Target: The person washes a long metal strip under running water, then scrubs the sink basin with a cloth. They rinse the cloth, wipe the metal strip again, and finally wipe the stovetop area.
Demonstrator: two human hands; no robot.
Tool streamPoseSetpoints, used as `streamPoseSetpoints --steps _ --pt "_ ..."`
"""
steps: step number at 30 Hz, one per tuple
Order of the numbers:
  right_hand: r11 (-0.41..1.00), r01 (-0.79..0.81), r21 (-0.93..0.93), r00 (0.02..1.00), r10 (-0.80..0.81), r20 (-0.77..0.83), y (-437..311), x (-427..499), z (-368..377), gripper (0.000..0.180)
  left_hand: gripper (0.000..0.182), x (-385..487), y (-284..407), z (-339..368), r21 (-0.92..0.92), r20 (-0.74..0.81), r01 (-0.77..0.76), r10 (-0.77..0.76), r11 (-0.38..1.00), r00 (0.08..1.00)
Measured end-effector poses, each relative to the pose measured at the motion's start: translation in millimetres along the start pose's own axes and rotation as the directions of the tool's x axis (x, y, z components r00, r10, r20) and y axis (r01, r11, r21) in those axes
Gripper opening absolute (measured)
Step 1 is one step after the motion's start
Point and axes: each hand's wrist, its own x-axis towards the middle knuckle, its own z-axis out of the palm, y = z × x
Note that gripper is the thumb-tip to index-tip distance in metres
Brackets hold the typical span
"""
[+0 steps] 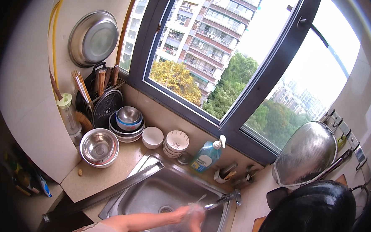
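Note:
Both bare hands are close together over the stainless steel sink (150, 189), just left of the chrome faucet's spout (211, 206). My left hand (183, 213) reaches in from the lower left, and my right hand (196, 215) comes up from below. Running water and splashing blur the fingers. Something pale or clear shows between the hands; whether it is an object or only water cannot be told. The drain (165, 209) lies left of the hands. Something dark sits at the sink's bottom edge, partly hidden by the forearms.
Metal bowls (99, 146), a white bowl (153, 137), stacked patterned bowls (177, 140) and a blue pump bottle (206, 156) line the counter behind the sink. A metal bar (115, 184) crosses the sink's left rim. At right hang a mesh strainer (307, 154) and a black wok (307, 217).

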Motion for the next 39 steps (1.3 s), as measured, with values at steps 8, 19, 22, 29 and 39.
streamPoseSetpoints --steps 8,19,22,29,39 --pt "0.973 0.142 -0.18 0.989 -0.132 0.07 -21 -19 27 0.03 0.021 32 -26 -26 -0.641 0.222 0.263 -0.155 0.721 0.963" --pt "0.966 0.192 -0.173 0.976 -0.17 0.138 -57 -19 23 0.031 0.025 83 -60 -52 -0.449 0.503 0.211 0.05 0.868 0.863" --pt "0.96 0.018 -0.278 0.998 0.0 0.064 -23 11 6 0.037 0.031 40 -44 -35 -0.121 0.15 0.162 -0.143 0.979 0.978" --pt "0.985 0.144 -0.096 0.965 -0.119 0.233 -40 -7 -16 0.032 0.055 7 6 -36 -0.17 0.167 0.277 -0.25 0.946 0.954" --pt "0.583 -0.688 0.434 0.726 0.544 0.421 19 -32 -10 0.029 0.026 -16 4 -31 0.015 0.296 0.029 -0.032 0.999 0.955"
